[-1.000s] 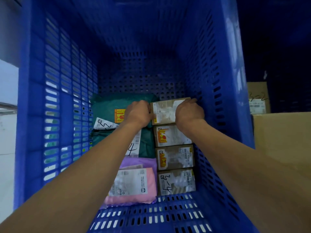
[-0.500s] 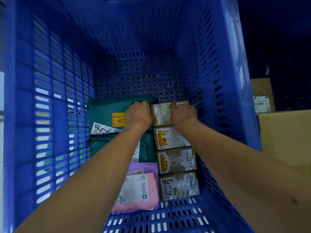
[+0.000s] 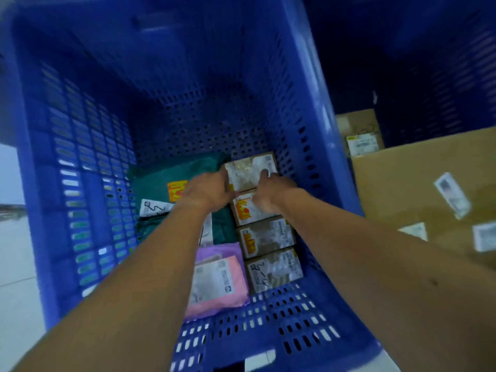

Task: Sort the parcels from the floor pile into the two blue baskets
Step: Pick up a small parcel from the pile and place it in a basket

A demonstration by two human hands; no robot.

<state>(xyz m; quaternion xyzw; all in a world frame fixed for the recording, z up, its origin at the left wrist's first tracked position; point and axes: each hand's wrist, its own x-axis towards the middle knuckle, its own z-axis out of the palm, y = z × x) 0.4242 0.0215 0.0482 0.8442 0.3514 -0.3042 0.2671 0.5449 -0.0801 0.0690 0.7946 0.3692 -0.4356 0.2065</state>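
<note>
while both arms reach deep into the blue basket [image 3: 308,130], left hand [image 3: 208,193] sits curled against the left edge of the far box [image 3: 252,167]; too blurred to tell if it grips. right hand [image 3: 269,193] is loose, one fingertip [image 3: 264,173] pressing the label. far box lies on the basket floor, last in the box row along the right wall, beside green bag [image 3: 161,175]. pink mailer [image 3: 217,285] lies nearer.

right hand [image 3: 271,196] has slid back along the far box [image 3: 252,167].
</note>
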